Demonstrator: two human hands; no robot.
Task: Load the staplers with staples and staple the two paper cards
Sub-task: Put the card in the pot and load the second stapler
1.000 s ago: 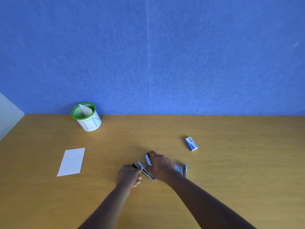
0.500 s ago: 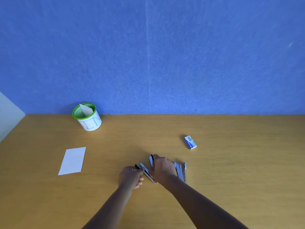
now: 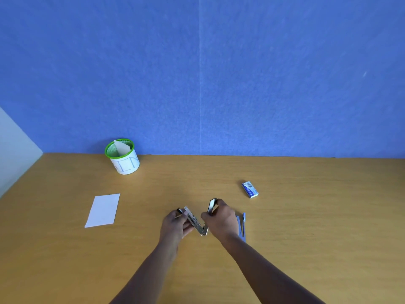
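On the wooden table (image 3: pixel 306 216), both hands work a black and silver metal stapler (image 3: pixel 198 224) that is swung open into a V, its hinge nearest the person. The left hand (image 3: pixel 175 224) is closed around the stapler's lower arm, with the silver staple channel running along its fingers. The right hand (image 3: pixel 221 220) is closed on the black top arm, which tilts up and away. Just beside the right hand, on its right, lies a second, blue stapler (image 3: pixel 241 227), partly hidden by the wrist. A small blue and white staple box (image 3: pixel 250 189) lies further back on the right, well apart from the hands. A white paper card (image 3: pixel 103 210) lies flat on the left. Behind it, near the blue wall (image 3: pixel 197 73), stands a green-rimmed white mesh cup (image 3: pixel 122 156) with another white card (image 3: pixel 121 147) sticking out of it.
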